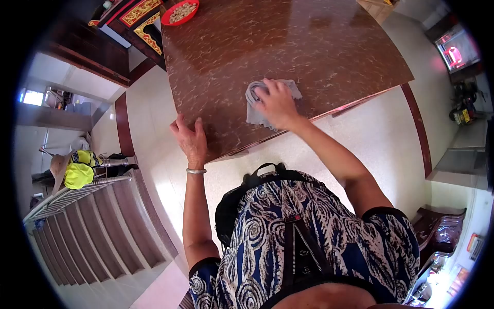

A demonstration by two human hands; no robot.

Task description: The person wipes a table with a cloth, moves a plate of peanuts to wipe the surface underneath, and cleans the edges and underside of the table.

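Observation:
A grey cloth (256,114) lies bunched on the brown marbled tabletop (231,62), close to the near edge. My right hand (278,105) presses down on it with the fingers curled into its folds. At the table's near left corner rests my left hand (191,139), a bracelet at its wrist. Its thumb and fingers are apart, and nothing is in it.
A red bowl (180,12) of what look like peanuts stands at the table's far left corner. Stairs with a metal railing (77,193) go down at the left, a yellow cap (78,176) beside them. Dark carved wooden furniture (442,229) is at the right.

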